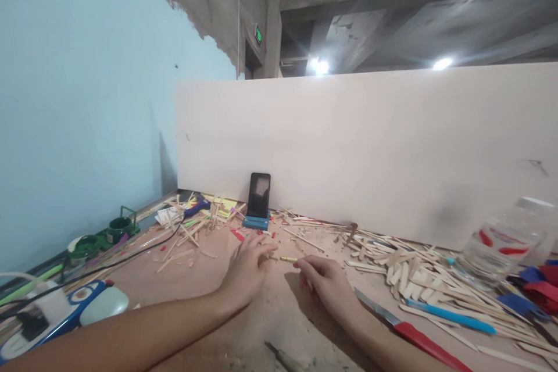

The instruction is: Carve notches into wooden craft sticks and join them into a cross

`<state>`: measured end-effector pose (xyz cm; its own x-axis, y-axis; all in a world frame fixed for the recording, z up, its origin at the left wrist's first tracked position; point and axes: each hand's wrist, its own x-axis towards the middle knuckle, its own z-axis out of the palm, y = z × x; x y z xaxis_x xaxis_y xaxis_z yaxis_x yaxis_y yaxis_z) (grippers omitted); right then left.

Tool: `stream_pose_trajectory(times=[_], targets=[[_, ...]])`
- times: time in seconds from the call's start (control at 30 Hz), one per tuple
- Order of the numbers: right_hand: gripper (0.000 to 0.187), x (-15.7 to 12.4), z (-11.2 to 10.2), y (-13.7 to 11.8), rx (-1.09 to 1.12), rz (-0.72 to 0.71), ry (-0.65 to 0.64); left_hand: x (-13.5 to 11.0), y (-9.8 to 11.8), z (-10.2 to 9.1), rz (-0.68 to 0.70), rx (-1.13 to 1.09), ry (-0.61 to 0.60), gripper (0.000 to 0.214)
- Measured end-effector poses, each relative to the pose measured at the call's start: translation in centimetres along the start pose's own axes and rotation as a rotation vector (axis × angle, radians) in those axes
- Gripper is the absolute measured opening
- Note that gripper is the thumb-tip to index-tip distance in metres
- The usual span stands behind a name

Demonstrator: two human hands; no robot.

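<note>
My right hand [325, 282] is closed in a pinch around one end of a short, thin, yellowish stick [288, 259] with a shiny gold-coloured part. The stick points left toward my left hand [249, 264]. That hand lies low over the table with its fingers stretched out, fingertips close to the stick's far end; whether they touch it I cannot tell. Near my right forearm is a knife [405, 325] with a red handle. In front of me at the table's near edge lies a dark-tipped tool [279, 354], partly cut off by the frame.
A phone [260, 195] stands on a blue holder [256, 222]. Wooden sticks [414, 279] pile up at right with a blue pen [453, 317] and a clear bottle [497, 244]. A glue gun [197, 207], green cups [120, 228] and a power strip [56, 331] are at left.
</note>
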<state>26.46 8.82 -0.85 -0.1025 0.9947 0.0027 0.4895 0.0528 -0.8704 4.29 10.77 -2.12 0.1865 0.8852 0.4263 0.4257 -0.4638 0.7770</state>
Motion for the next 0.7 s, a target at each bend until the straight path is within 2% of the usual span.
stream_pose_trajectory(times=[0.13,0.23,0.37,0.5,0.57,0.7], targets=[[0.034,-0.1,0.0,-0.3,-0.007,-0.013,0.008,0.5,-1.1,0.2,-0.003,-0.045,-0.035,0.029],[0.034,-0.2,0.0,-0.5,-0.008,-0.015,0.026,0.6,-0.9,0.2,-0.012,-0.094,-0.051,0.029],[0.034,-0.4,-0.4,-0.5,0.014,-0.012,0.115,-0.2,1.2,0.0,0.044,-0.151,-0.081,0.029],[0.034,-0.2,-1.2,-0.3,0.045,0.015,0.25,-1.7,3.4,-0.5,0.152,-0.268,-0.2,0.026],[0.034,-0.1,-1.4,-0.3,0.052,0.025,0.278,-2.0,3.7,-0.9,0.124,-0.363,-0.15,0.031],[0.033,-0.3,-1.2,-0.5,0.046,0.014,0.284,-1.1,2.7,-1.0,-0.09,-0.565,0.158,0.052]])
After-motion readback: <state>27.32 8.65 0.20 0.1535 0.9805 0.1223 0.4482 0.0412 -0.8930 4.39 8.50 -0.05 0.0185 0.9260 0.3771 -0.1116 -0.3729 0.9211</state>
